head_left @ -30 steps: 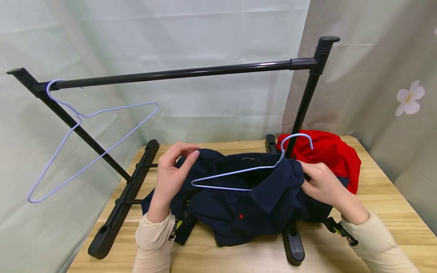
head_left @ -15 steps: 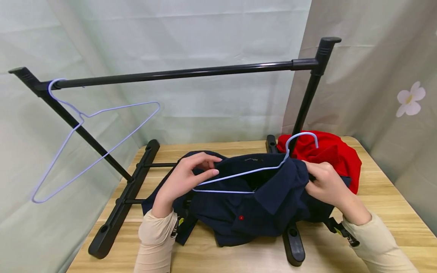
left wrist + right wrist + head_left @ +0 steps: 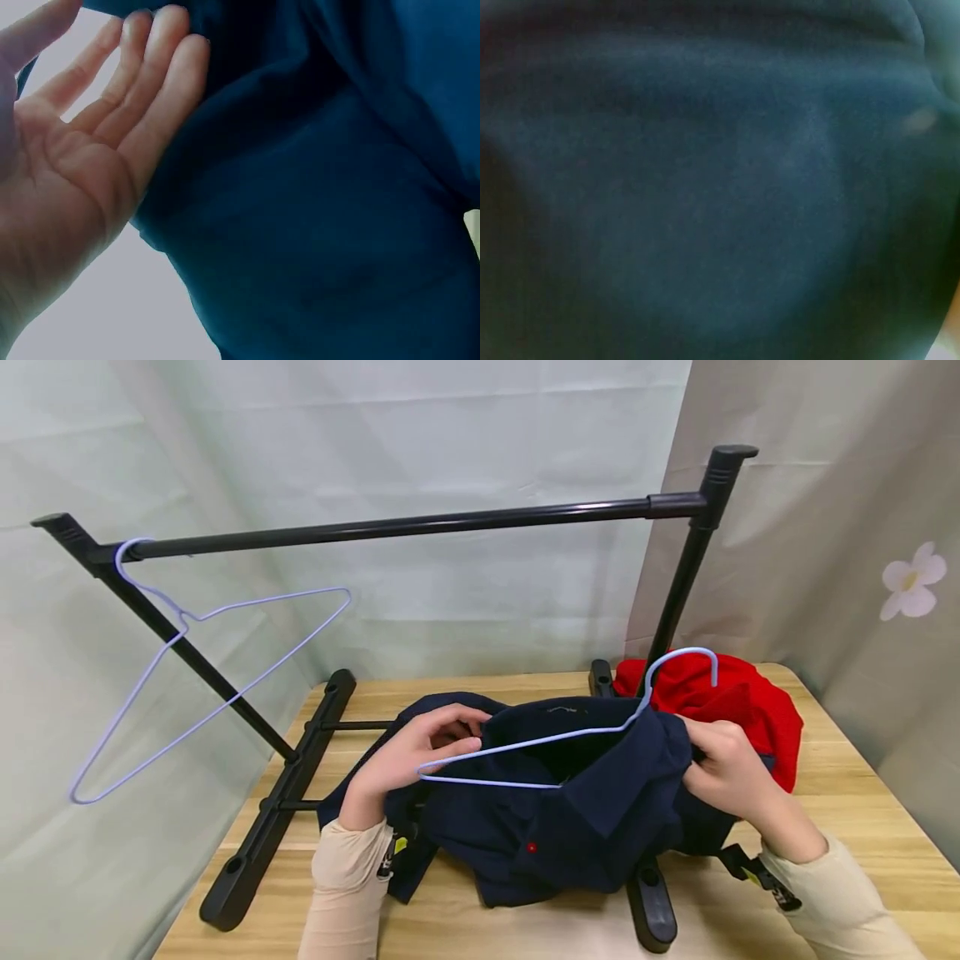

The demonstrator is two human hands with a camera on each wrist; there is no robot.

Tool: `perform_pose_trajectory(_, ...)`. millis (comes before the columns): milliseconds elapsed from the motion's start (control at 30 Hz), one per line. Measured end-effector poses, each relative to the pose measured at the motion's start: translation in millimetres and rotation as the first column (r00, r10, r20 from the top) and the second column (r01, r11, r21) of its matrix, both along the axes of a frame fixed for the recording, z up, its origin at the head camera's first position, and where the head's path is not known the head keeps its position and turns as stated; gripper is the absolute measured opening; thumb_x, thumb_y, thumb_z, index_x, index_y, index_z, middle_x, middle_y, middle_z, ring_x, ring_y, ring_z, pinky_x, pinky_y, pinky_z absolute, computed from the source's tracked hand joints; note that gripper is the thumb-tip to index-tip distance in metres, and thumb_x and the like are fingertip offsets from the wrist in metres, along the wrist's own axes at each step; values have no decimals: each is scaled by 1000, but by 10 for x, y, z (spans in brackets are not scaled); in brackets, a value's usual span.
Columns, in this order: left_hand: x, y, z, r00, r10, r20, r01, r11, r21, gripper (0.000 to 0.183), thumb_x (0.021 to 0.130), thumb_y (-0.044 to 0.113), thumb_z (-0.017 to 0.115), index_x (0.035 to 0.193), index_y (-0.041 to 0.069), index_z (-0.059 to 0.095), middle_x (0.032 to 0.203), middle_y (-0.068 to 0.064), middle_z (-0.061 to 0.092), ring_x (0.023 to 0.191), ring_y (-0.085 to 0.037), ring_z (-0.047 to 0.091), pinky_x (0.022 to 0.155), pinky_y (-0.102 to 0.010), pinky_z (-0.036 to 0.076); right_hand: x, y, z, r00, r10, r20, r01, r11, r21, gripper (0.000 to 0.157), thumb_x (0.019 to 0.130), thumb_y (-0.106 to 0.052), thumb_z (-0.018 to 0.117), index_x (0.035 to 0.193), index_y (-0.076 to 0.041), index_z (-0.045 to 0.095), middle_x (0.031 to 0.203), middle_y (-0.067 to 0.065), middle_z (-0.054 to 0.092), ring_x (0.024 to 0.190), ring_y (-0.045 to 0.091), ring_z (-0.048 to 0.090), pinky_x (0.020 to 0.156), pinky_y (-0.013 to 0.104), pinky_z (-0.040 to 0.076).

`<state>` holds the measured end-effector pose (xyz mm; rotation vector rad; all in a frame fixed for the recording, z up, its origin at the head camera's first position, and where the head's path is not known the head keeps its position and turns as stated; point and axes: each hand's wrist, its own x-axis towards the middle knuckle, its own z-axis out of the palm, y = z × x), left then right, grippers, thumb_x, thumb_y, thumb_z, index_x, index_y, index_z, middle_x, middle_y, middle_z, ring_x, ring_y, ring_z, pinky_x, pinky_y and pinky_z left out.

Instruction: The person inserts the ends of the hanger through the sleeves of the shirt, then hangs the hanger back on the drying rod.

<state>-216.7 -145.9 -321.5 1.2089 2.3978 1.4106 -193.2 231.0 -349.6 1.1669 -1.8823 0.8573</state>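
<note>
A navy shirt (image 3: 525, 827) with a red button lies bunched on the table, its collar opening facing up. A lavender wire hanger (image 3: 525, 743) sits partly in that opening; its right end is hidden inside the cloth and its left end sticks out over the collar. My right hand (image 3: 723, 768) grips the shirt at its right shoulder, close to the hanger's hook. My left hand (image 3: 420, 752) is at the collar's left side by the hanger's left end, its fingers fairly straight and touching the cloth (image 3: 300, 195). Only blurred navy fabric (image 3: 720, 195) fills most of the right wrist view.
A black rack (image 3: 405, 524) stands over the table (image 3: 847, 810), its right foot (image 3: 651, 910) partly under the shirt. Another lavender hanger (image 3: 213, 718) hangs at the bar's left end. A red garment (image 3: 765, 710) lies behind my right hand. Pale curtains (image 3: 480, 602) enclose the back.
My left hand has moved right, from the shirt's left shoulder to the collar and the hanger's left end. The hanger's hook has shifted slightly right; my right hand keeps its grip.
</note>
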Motion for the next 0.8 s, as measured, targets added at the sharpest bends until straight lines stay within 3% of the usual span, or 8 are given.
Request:
perform_pose_trajectory(100,12,126,-45,999,16,-38,-18,998,-54,39,90,16,62,126,10,51,112,-2,53,96,-19,58,77,-33,48,17,8,15,1000,-3,-10,3,1000,-17,34,93,-27,44,82,-1,63,61,-6,46,52,3,36,51,16,36)
perform_pose_trajectory(267,-18,383,-247,1000,-5,-8,4,993,-116,42,87,29,66,124,17,49,106,4,53,94,-12,55,82,-32,47,39,6,29,1000,-15,-16,14,998,-67,38,93,-29,47,81,3,64,65,1,57,52,7,43,55,16,41)
perform_pose_trajectory(367,-75,506,-419,998,-34,-59,24,987,-159,37,88,37,62,118,19,48,96,4,52,85,-10,52,76,-27,47,49,10,38,1000,-25,-14,24,996,-85,39,93,-30,48,81,4,64,66,3,59,53,7,44,58,14,41)
perform_pose_trajectory(500,-105,578,-554,991,-25,-133,-7,972,-233,39,89,50,55,111,18,48,85,3,49,75,-9,49,65,-24,43,56,15,48,999,-33,-8,32,995,-95,38,92,-30,49,81,3,64,65,2,58,53,6,44,60,13,40)
perform_pose_trajectory(600,-58,572,-560,997,23,-68,-43,949,-312,67,85,58,54,131,11,43,114,-1,54,94,-10,53,81,-28,44,54,9,44,998,-55,-27,52,992,-113,40,93,-32,51,80,4,63,63,3,58,53,7,44,60,13,40)
perform_pose_trajectory(700,-14,564,-546,1000,11,-1,-10,942,-336,86,84,59,55,149,18,15,143,2,33,115,-9,46,96,-31,38,47,-3,33,995,-82,-52,74,986,-146,43,93,-34,52,78,5,62,62,4,57,51,8,44,61,12,39)
perform_pose_trajectory(733,-10,566,-544,1000,-8,16,12,944,-329,87,84,58,56,149,22,10,146,4,29,118,-8,44,98,-31,36,44,-8,31,994,-93,-59,83,984,-158,44,92,-35,53,77,5,62,61,4,57,51,9,44,61,11,39)
perform_pose_trajectory(800,-9,563,-537,998,-66,11,66,948,-312,84,85,54,57,148,31,5,135,6,40,111,-6,48,92,-28,40,39,-12,31,992,-108,-62,96,980,-176,44,92,-36,53,76,4,62,61,4,57,51,9,43,61,11,38)
